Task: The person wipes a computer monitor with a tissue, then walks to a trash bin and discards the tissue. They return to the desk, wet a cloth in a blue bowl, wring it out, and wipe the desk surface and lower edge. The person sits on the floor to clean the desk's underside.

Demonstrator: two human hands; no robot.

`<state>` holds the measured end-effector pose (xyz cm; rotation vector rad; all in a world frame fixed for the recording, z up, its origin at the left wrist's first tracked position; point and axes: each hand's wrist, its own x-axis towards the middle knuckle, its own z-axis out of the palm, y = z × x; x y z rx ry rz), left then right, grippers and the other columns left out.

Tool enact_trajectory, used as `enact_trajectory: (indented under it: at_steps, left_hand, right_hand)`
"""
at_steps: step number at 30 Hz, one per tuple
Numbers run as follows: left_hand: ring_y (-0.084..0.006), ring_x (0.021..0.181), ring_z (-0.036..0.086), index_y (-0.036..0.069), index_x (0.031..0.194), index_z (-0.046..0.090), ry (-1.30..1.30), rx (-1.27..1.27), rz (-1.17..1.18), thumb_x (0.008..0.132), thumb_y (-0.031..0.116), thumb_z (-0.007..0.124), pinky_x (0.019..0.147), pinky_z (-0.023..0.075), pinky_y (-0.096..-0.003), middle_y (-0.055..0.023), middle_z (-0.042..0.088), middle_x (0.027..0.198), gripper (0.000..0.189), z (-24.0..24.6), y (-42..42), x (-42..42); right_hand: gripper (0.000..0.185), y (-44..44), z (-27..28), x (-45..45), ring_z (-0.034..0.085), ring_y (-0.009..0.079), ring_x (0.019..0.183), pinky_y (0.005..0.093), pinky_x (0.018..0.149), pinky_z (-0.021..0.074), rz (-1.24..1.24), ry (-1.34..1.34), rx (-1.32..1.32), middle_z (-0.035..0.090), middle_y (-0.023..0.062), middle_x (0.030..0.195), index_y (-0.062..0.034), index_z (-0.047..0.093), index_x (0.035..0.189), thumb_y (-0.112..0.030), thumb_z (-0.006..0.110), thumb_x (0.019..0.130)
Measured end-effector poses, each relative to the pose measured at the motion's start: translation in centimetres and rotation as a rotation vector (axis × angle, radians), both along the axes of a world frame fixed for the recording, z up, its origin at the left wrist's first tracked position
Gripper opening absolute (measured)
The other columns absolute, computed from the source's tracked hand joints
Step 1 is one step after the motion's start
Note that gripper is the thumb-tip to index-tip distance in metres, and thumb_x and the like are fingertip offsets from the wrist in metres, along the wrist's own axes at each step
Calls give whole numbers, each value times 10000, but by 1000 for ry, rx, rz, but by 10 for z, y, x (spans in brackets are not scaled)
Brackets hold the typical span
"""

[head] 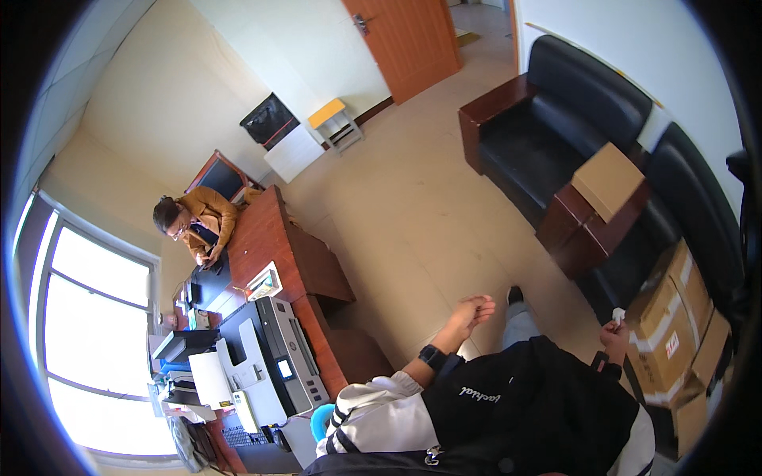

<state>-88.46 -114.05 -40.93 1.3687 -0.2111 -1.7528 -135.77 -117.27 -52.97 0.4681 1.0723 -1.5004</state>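
My left hand (pixel 474 312) is held out above the floor in front of my body, its fingers loosely curved, with nothing visible in it. A dark watch (pixel 433 357) is strapped on that wrist. On the other side, my right hand (pixel 613 334) pinches a small crumpled white piece, perhaps tissue (pixel 619 315). It is close beside a taped cardboard box (pixel 667 333) that bears writing and a label. The right wrist wears a dark band (pixel 600 360).
At left, a printer (pixel 268 357) stands on a wooden desk (pixel 262 238), where a person (pixel 205 220) sits looking down at a handheld device. Black sofas (pixel 536 154) line the right wall, with a brown carton (pixel 608 181) on the wooden side table (pixel 571 238). A door (pixel 411 47) stands ajar.
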Motion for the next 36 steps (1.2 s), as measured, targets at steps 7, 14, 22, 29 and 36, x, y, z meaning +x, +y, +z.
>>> enact_trajectory:
  at_steps: [7,14,22,29,36]
  left_hand:
    - [-195,845,606,29,1031,579,22,98,447,933,125,461,744,492,-306,-84,635,915,181,-12,-134,116]
    - [-206,863,608,11,1058,569,-14,-46,714,935,170,499,773,491,-313,-97,632,948,213,22,-227,200]
    - [-223,764,619,19,952,582,209,122,1164,923,135,528,660,511,-305,-101,628,837,131,-31,-294,389]
    - [-200,748,626,28,977,587,99,-30,1090,929,130,514,673,517,-294,-89,643,850,135,3,-434,573]
    - [-181,761,629,39,983,607,-107,-130,968,933,149,517,700,516,-290,-80,658,881,150,18,-548,734]
  right_hand:
    - [102,-302,-3,148,458,124,554,248,509,378,235,-137,-35,465,9,662,-54,558,942,-148,520,928]
    - [97,-515,56,420,528,128,519,241,449,399,819,-155,-38,533,22,614,-83,577,881,-177,583,906]
    - [98,-626,68,638,526,116,510,232,449,397,909,-181,129,518,16,593,-82,579,832,-150,551,897]
    - [122,-754,68,725,507,116,529,250,477,393,784,-191,29,487,11,605,-61,544,858,-163,513,916]
    - [136,-888,7,864,486,143,583,268,515,377,695,-225,89,498,31,663,-46,557,917,-173,509,913]
